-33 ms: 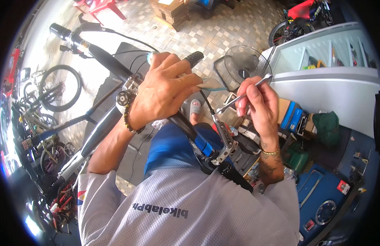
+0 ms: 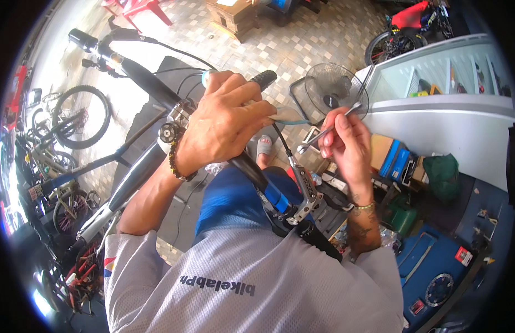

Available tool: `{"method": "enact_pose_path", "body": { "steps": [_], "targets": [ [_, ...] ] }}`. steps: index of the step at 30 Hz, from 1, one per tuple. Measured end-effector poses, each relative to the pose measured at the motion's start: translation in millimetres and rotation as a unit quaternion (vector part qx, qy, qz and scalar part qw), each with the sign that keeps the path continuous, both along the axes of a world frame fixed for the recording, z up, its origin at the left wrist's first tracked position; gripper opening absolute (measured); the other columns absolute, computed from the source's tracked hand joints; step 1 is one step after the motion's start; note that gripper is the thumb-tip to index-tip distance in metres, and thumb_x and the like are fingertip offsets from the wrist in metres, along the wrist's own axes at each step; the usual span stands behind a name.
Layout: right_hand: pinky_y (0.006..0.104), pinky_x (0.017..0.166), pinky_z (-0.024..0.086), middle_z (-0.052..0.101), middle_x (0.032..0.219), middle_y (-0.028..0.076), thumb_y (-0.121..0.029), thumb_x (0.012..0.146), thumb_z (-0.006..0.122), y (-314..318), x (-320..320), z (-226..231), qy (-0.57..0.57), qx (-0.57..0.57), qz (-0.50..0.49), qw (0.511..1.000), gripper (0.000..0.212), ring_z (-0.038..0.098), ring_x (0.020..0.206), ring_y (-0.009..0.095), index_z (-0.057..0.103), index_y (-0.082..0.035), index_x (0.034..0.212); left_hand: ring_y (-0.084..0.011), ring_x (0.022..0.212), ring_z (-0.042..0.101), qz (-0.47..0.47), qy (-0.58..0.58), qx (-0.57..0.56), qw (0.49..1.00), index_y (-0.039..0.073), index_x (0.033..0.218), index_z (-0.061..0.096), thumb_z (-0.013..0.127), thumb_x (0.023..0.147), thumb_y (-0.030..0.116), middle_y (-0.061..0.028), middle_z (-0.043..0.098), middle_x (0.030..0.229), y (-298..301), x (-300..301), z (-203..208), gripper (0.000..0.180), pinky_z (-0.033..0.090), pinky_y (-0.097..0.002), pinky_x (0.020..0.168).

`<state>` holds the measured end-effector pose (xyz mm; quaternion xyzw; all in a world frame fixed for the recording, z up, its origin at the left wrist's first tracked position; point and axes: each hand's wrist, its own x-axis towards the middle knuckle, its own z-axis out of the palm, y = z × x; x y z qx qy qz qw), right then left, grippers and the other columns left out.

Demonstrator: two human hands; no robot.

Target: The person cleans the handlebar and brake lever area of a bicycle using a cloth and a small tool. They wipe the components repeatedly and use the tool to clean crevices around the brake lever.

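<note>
My left hand [image 2: 227, 119] is closed over the bicycle's handlebar area, near the stem [image 2: 179, 112]. A pale, thin strip with a teal edge [image 2: 289, 119] sticks out past its fingers; its kind is unclear, and the palm is hidden. To the right, my right hand [image 2: 347, 141] pinches a slim metal wrench [image 2: 314, 142] between thumb and fingers, slanting, clear of the bike. Below the hands runs the black handlebar [image 2: 249, 171], with a brake lever [image 2: 307, 194] and its cable near my shirt.
A fan [image 2: 332, 89] stands on the tiled floor ahead. On the right are a glass-fronted case [image 2: 435, 114], blue boxes [image 2: 395, 161] and a blue work surface [image 2: 443, 250] with a chainring [image 2: 439, 289]. Several bikes [image 2: 74, 119] stand at the left.
My right hand has shifted slightly left and down with the wrench, whose lower end has moved right, farther from my left hand. My left hand stays nearly in place.
</note>
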<state>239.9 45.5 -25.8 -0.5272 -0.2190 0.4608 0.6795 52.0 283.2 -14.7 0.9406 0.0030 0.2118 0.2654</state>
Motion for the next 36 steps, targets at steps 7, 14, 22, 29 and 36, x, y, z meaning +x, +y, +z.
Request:
{"method": "enact_pose_path", "body": {
  "steps": [7, 14, 22, 29, 36],
  "targets": [
    [0.0324, 0.080, 0.052, 0.069, 0.099, 0.004, -0.030, 0.120, 0.054, -14, -38, -88, 0.358, 0.043, -0.017, 0.933, 0.028, 0.066, 0.084, 0.014, 0.067, -0.005, 0.121, -0.0271, 0.100, 0.061, 0.002, -0.002, 0.004, 1.000, 0.013, 0.108, 0.079, 0.083, 0.091, 0.020, -0.0035, 0.066, 0.101, 2, 5, 2, 0.020, 0.042, -0.0440, 0.097],
    [0.0378, 0.096, 0.063, 0.079, 0.113, 0.010, -0.028, 0.120, 0.055, -9, -41, -95, 0.457, 0.099, 0.038, 0.883, 0.029, 0.077, 0.103, 0.018, 0.070, -0.003, 0.124, -0.0282, 0.100, 0.061, -0.004, 0.000, 0.000, 1.000, 0.009, 0.111, 0.080, 0.081, 0.093, 0.021, -0.0059, 0.065, 0.100, 5, 6, 1, 0.021, 0.040, -0.0461, 0.099],
    [0.0331, 0.073, 0.058, 0.074, 0.096, 0.007, -0.022, 0.103, 0.073, 34, -15, 57, -0.591, 0.128, 0.233, 0.761, 0.016, 0.070, 0.079, 0.020, 0.074, -0.007, 0.108, -0.0274, 0.099, 0.060, -0.011, -0.001, 0.003, 1.000, 0.012, 0.109, 0.079, 0.084, 0.091, 0.021, -0.0038, 0.066, 0.099, 4, 8, 2, 0.021, 0.041, -0.0441, 0.097],
    [0.0276, 0.066, 0.054, 0.063, 0.083, 0.005, -0.027, 0.117, 0.063, 18, -2, 47, -0.209, 0.037, 0.074, 0.974, 0.025, 0.068, 0.073, 0.016, 0.068, -0.003, 0.109, -0.0277, 0.098, 0.060, -0.001, 0.008, 0.020, 1.000, 0.012, 0.109, 0.079, 0.083, 0.092, 0.022, -0.0042, 0.065, 0.100, 6, 4, 3, 0.021, 0.040, -0.0442, 0.095],
    [0.0325, 0.070, 0.053, 0.069, 0.091, 0.006, -0.032, 0.121, 0.054, -12, -20, -79, 0.321, 0.018, -0.053, 0.945, 0.031, 0.065, 0.070, 0.019, 0.067, -0.004, 0.123, -0.0278, 0.100, 0.060, -0.010, 0.010, 0.004, 1.000, 0.008, 0.113, 0.079, 0.079, 0.095, 0.021, -0.0064, 0.065, 0.102, 5, 9, 0, 0.022, 0.040, -0.0456, 0.098]
  ]
}}
